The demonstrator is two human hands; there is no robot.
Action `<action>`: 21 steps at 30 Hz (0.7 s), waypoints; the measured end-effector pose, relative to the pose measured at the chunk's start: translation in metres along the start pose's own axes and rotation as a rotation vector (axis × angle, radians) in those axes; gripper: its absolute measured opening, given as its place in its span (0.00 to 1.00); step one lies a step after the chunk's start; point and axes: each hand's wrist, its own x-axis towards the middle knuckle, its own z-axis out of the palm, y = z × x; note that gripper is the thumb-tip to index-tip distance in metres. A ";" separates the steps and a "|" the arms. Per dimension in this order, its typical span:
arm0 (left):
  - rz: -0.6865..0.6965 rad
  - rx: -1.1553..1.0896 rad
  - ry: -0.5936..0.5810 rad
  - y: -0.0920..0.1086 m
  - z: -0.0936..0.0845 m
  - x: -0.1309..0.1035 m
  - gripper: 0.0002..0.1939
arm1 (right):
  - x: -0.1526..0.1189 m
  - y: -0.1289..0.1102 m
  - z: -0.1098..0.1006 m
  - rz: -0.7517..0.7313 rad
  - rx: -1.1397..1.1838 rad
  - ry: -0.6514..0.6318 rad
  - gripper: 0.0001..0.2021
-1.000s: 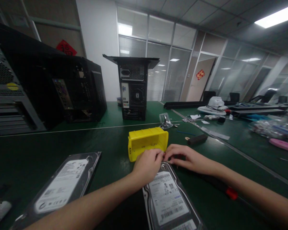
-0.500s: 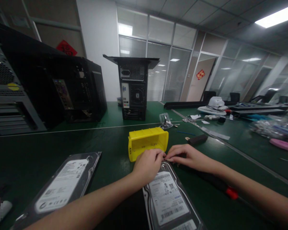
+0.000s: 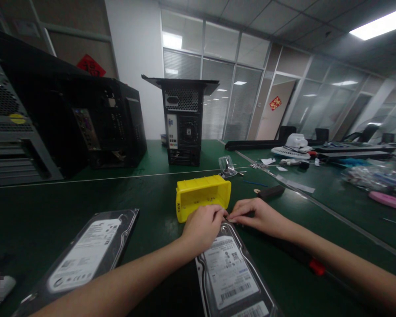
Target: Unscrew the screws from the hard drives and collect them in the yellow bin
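Note:
A hard drive [image 3: 231, 275] with a white label lies flat on the green table in front of me. My left hand [image 3: 203, 229] rests curled on its far left corner. My right hand [image 3: 257, 215] lies by its far right corner, fingers pinched toward the left hand's fingertips. Whatever sits between the fingertips is too small to see. Just beyond both hands stands a yellow plastic bin [image 3: 203, 196], open toward me. A second hard drive [image 3: 86, 255] lies to the left, apart from both hands.
Open computer cases [image 3: 183, 121] [image 3: 112, 121] stand at the back of the green table [image 3: 135, 193]. A black tool with a red band [image 3: 313, 266] lies under my right forearm. A small black block [image 3: 272, 191] and a clear bag [image 3: 227, 166] lie beyond the bin.
My right hand's fingers have drawn closer together toward the left hand's fingertips. Otherwise the hands and both drives stay in place.

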 end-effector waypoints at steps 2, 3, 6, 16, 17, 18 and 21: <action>0.002 0.003 0.003 0.000 0.001 0.000 0.18 | 0.000 -0.004 0.001 0.014 -0.006 0.030 0.11; 0.003 0.009 0.004 0.000 0.001 0.000 0.18 | 0.000 -0.006 0.001 0.021 -0.003 0.048 0.11; 0.003 0.031 0.006 0.001 0.001 0.000 0.18 | 0.000 -0.014 0.003 0.030 0.008 0.079 0.11; -0.018 0.013 -0.002 0.002 0.000 0.001 0.18 | 0.000 -0.008 0.010 0.210 0.059 0.090 0.15; -0.018 0.011 -0.002 0.002 0.000 0.001 0.18 | 0.000 -0.007 0.011 0.236 0.075 0.086 0.16; -0.018 0.010 -0.003 0.002 0.000 0.001 0.18 | 0.001 -0.006 0.011 0.255 0.088 0.082 0.16; -0.023 0.011 -0.004 0.002 0.000 0.001 0.18 | 0.001 -0.008 0.011 0.298 0.105 0.079 0.17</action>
